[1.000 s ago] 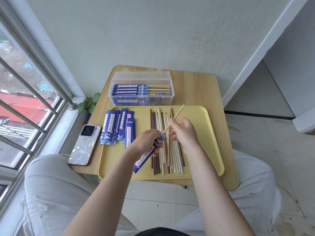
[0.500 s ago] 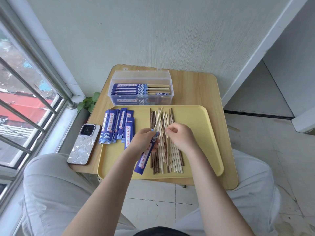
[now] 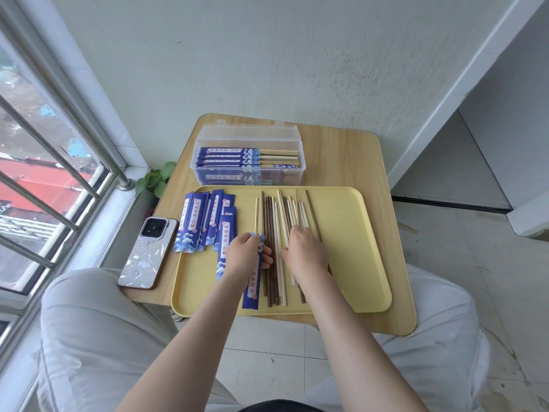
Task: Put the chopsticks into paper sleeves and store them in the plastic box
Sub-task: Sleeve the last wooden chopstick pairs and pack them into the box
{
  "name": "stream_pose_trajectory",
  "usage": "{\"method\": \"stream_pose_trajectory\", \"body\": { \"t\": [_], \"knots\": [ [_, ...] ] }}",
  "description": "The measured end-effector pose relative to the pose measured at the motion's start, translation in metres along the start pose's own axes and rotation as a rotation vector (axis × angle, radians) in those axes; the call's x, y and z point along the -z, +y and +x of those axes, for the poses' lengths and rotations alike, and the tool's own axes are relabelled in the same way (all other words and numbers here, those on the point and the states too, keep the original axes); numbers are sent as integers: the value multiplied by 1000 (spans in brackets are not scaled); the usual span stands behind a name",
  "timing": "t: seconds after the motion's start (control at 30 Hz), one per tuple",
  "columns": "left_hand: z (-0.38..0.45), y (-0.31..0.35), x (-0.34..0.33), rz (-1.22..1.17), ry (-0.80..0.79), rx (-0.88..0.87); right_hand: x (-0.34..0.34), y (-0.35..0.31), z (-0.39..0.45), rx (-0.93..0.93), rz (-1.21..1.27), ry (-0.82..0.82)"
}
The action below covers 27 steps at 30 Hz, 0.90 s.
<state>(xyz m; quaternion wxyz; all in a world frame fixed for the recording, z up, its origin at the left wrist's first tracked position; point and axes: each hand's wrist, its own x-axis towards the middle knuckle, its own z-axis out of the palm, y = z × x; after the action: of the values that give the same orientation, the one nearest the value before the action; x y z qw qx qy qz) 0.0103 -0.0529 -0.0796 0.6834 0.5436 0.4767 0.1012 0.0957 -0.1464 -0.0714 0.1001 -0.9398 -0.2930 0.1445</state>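
Note:
My left hand (image 3: 245, 258) grips a blue paper sleeve (image 3: 252, 289) with one pale chopstick (image 3: 257, 214) sticking out of its top, over the yellow tray (image 3: 350, 248). My right hand (image 3: 306, 254) rests palm down on the loose pile of pale and dark chopsticks (image 3: 279, 215) in the tray's middle, fingertips on them. Whether it pinches one is hidden. Several empty blue sleeves (image 3: 205, 220) lie at the tray's left edge. The clear plastic box (image 3: 248, 173) stands open behind the tray, with several sleeved chopsticks inside.
The tray sits on a small wooden table (image 3: 341, 162) against the wall. A phone (image 3: 147, 252) lies at the table's left front corner. A window with metal bars is to the left, a small green plant (image 3: 154, 179) beside the table. My knees are under the table's front edge.
The right hand pushed the pale chopstick down into the sleeve, let go and dropped onto the chopstick pile. The left hand turned the sleeve upright and moved slightly left.

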Motion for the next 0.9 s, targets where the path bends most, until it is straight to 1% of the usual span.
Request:
{"method": "stream_pose_trajectory", "body": {
  "t": [0.13,0.23,0.37,0.53,0.63,0.7,0.77,0.83,0.9],
  "knots": [
    [0,-1,-1,-6,14,-4,-1,0,5,-67,-54,32],
    [0,-1,0,-7,18,-3,-2,-4,6,-72,-94,39],
    [-2,1,-1,-19,11,4,-1,-7,5,-81,-50,62],
    [-5,3,3,-61,-39,0,14,3,1,-122,217,116],
    [-6,10,6,-213,-134,-35,31,9,1,-113,590,103],
    [-6,18,6,-316,-215,-44,40,14,2,-79,820,54],
    [-6,24,6,-347,-297,-59,45,18,1,-32,953,-61],
    [-7,29,6,-333,-330,-93,45,23,0,2,965,-189],
    [-6,31,8,-345,-289,-118,46,28,-1,16,951,-296]
  ]
}}
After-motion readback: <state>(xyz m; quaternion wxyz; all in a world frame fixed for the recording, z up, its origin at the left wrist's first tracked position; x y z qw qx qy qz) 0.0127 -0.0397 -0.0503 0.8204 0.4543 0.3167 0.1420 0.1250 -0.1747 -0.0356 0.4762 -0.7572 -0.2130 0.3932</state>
